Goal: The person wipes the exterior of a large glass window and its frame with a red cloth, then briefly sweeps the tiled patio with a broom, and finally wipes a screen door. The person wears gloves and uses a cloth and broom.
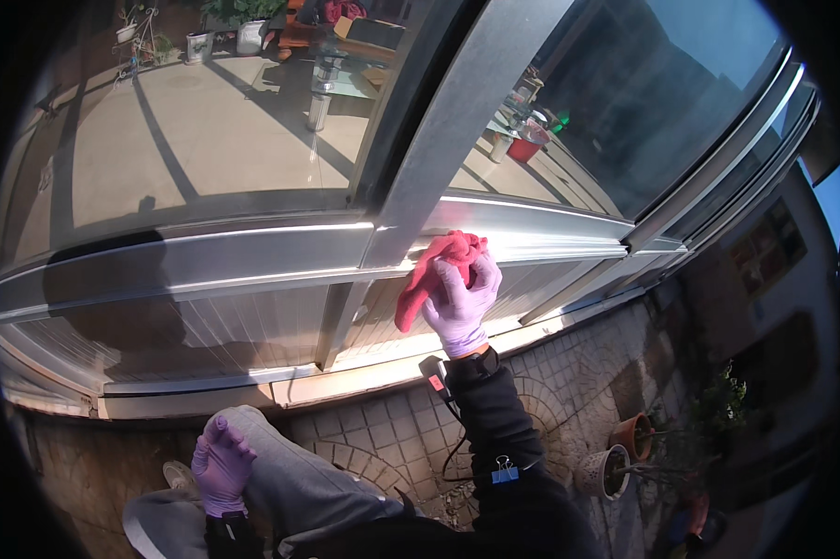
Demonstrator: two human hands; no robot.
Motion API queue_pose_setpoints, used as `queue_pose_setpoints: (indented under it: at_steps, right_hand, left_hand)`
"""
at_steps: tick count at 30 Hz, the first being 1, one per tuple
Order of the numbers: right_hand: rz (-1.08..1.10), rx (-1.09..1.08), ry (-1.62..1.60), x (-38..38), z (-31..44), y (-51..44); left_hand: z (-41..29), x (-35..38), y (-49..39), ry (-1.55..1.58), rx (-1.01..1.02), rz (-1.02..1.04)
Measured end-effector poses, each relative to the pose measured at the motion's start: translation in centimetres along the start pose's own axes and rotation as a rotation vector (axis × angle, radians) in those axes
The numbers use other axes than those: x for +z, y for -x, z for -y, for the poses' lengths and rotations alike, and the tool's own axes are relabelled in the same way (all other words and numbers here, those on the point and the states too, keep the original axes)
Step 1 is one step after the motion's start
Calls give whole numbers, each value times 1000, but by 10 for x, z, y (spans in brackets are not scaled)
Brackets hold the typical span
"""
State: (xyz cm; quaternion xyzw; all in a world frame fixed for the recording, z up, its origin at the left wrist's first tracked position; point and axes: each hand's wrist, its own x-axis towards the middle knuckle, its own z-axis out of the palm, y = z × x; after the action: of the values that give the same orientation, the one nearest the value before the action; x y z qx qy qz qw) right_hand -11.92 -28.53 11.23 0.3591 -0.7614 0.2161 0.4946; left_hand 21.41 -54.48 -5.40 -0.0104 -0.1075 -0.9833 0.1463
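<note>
My right hand [462, 300], in a thin lilac glove, grips a bunched red cloth [427, 283]. It presses the cloth against the metal window rail [553, 236], just right of the broad upright post [455, 105]. One end of the cloth hangs down on the left over the ribbed lower panel [385, 307]. My left hand [222, 465], gloved the same way, is beside my bent knee in grey trousers [287, 454]. Its fingers are loosely bent and it holds nothing. Glass panes [203, 133] rise above the rail.
Below the panel runs a pale sill [350, 388], then paving [364, 426]. Two plant pots, one terracotta [631, 437] and one pale and patterned [598, 475], stand at lower right. A cable with a blue binder clip [504, 474] hangs along my right sleeve. Through the glass, furniture and potted plants show.
</note>
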Motion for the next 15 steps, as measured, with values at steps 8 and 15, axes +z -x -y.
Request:
queue_pose_setpoints:
  at_steps: [8, 15]
  right_hand:
    - [-308, -15, 51, -10, -129, 22]
    - [-351, 71, 172, -41, -212, 26]
  left_hand:
    - [-1, 1, -6, -98, 2, 89]
    - [-3, 4, -4, -55, 8, -28]
